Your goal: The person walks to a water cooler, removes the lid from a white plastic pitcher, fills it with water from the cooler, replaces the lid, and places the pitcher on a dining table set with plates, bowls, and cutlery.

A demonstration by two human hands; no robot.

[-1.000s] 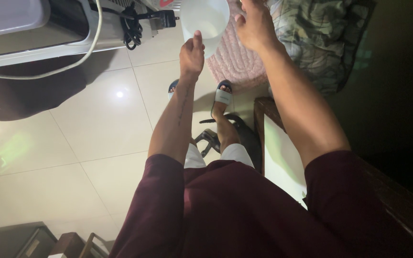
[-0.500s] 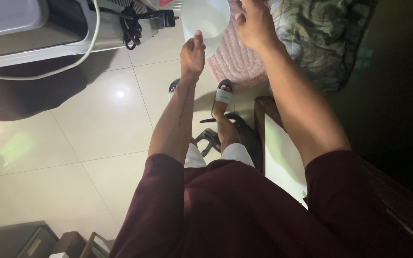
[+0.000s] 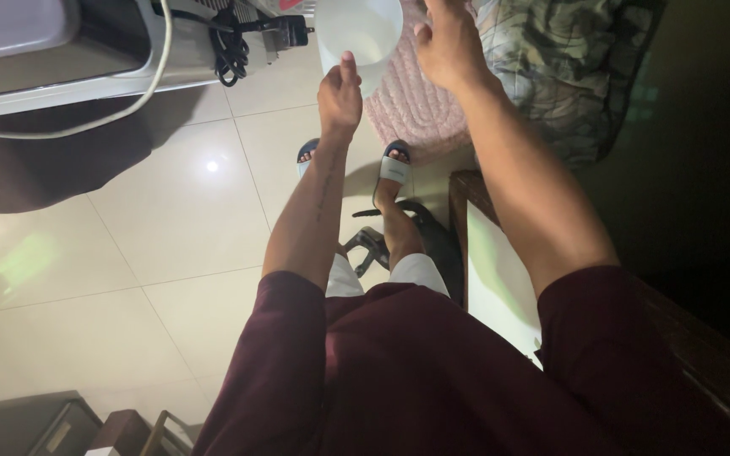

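Observation:
I stand and look down along my arms. My left hand (image 3: 340,95) grips the near side of a translucent white plastic container (image 3: 358,35), held out in front of me above the floor. My right hand (image 3: 445,40) hovers at the container's right side with the fingers spread; whether it touches the container I cannot tell. Its fingertips are cut off by the top edge. Below are my feet in grey slippers (image 3: 394,167) on the pale tiled floor (image 3: 171,219).
A pink fluffy mat (image 3: 411,105) and a patterned cloth (image 3: 559,67) lie ahead. A white appliance (image 3: 61,67) with a cord and a black coiled cable (image 3: 231,46) stands at the upper left. A dark wooden table edge (image 3: 466,203) is at my right.
The container and my left hand have shifted slightly left and up. My right hand stays beside it.

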